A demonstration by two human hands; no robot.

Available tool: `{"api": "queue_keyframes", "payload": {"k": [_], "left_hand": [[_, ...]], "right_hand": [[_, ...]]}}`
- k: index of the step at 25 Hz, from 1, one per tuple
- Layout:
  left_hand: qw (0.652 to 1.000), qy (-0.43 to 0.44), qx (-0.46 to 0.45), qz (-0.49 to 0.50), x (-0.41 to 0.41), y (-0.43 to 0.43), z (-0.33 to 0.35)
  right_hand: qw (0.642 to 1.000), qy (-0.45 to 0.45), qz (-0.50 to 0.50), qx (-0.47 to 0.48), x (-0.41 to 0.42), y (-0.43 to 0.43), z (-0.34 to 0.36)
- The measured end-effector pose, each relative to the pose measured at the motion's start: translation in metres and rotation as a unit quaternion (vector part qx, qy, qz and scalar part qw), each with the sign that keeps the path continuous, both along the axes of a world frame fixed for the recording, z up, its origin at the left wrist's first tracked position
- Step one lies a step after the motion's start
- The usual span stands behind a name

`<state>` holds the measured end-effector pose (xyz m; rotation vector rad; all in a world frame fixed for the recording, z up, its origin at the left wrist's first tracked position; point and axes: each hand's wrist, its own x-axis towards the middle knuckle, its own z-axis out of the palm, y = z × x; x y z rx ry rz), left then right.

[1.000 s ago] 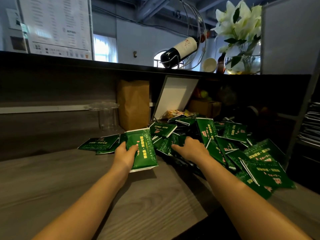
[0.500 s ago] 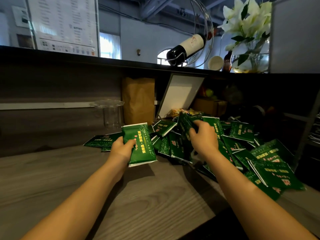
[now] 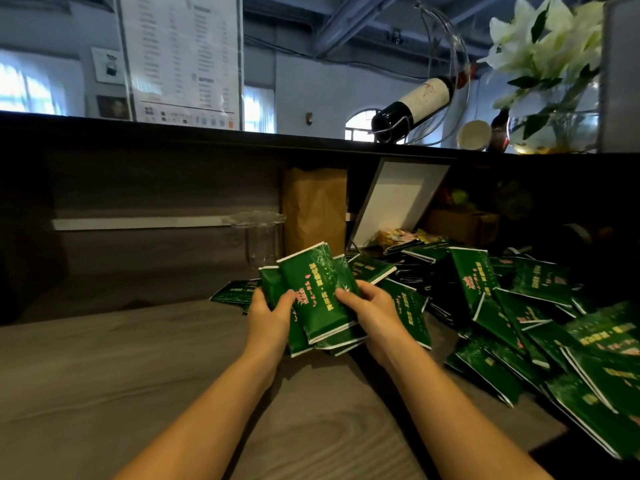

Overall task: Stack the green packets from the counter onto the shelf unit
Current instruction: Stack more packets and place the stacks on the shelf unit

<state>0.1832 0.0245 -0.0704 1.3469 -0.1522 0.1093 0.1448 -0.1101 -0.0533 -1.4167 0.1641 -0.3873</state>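
Barely started, I'd say. The grey wood counter (image 3: 104,375) in front of the brown paper bag (image 3: 313,206) still carries nearly everything. A big loose heap of green packets (image 3: 519,306) sprawls to the right of the bag, overlapping every which way, and a few flat packets (image 3: 235,292) lie just down-left of it. I see none on a shelf, and I can't pick out the shelf unit from here.

Directly in front of the bag a small bundle of packets (image 3: 318,299) is held tilted up, several deep, its edges not squared. The left hand (image 3: 268,320) grips its left side, thumb on the face. The right hand (image 3: 372,311) clasps the right edge, fingers curled round it.
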Motion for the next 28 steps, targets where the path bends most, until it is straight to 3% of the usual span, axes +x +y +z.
{"api": "queue_keyframes", "payload": {"k": [8,18,20,23,28], "left_hand": [[0.999,-0.025,-0.033,-0.005,-0.005,0.007,0.0],[0.995,-0.038,-0.043,0.08,-0.005,0.016,0.005],[0.995,-0.051,-0.035,0.082,-0.006,0.016,0.006],[0.997,-0.066,-0.02,0.028,-0.014,0.007,0.007],[0.998,-0.045,-0.025,-0.046,-0.023,-0.009,0.004]], "right_hand": [[0.998,-0.031,0.033,-0.041,-0.013,0.003,-0.006],[0.989,-0.076,-0.124,0.035,-0.016,-0.019,0.0],[0.986,-0.094,-0.14,-0.007,-0.016,-0.017,0.0],[0.958,-0.133,-0.161,-0.195,-0.014,-0.005,-0.005],[0.948,-0.128,-0.025,-0.291,-0.017,0.012,-0.005]]}}
